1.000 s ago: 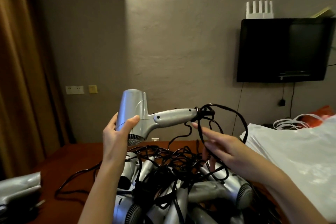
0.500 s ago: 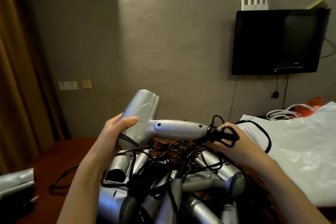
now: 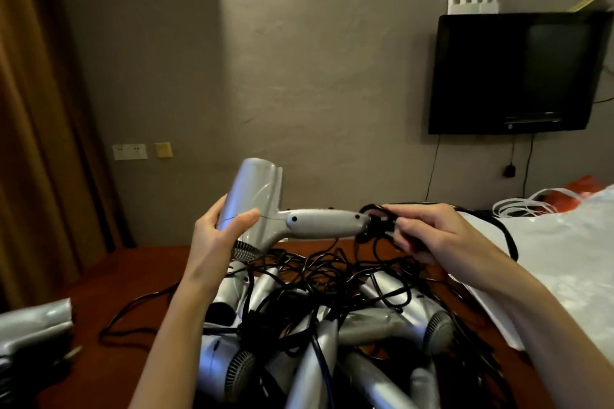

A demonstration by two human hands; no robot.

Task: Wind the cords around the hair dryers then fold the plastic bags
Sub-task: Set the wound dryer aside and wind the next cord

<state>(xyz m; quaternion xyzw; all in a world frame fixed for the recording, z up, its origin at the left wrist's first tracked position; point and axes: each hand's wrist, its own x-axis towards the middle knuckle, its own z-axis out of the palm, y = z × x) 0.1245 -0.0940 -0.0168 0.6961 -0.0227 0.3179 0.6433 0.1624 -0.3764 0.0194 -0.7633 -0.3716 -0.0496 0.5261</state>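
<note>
Silver hair dryer (image 3: 262, 206) held up over the pile, barrel tilted up and left, handle running level to my right. Its black cord (image 3: 377, 226) leaves the handle's end in a knotted clump, then trails down into the tangle below. My left hand (image 3: 219, 236) grips the barrel, thumb laid across its near side, fingers curled behind. My right hand (image 3: 432, 236) pinches the cord clump just beside the handle's end, fingertips closed on the loops; a longer loop arcs over and behind that wrist. Step in hand, as I judge it: starting the wind on this dryer. To do it well, I should keep the barrel steady in the left hand and first free the clump so the cord runs single, then lay turns snugly along the handle from the end inward, each beside the last, drawing slack up out of the pile slowly so it doesn't drag a neighbour's cord with it. Risk is a snag: the cords below cross each other thickly. Underneath, the heap of silver hair dryers (image 3: 332, 342) lies on the dark red table (image 3: 133, 276), well under both hands. Clear plastic bags (image 3: 548, 276) lie flat to my right, untouched. Another silver dryer (image 3: 33, 329) sits apart at far left. Wall-mounted TV (image 3: 515, 73) beyond.
</note>
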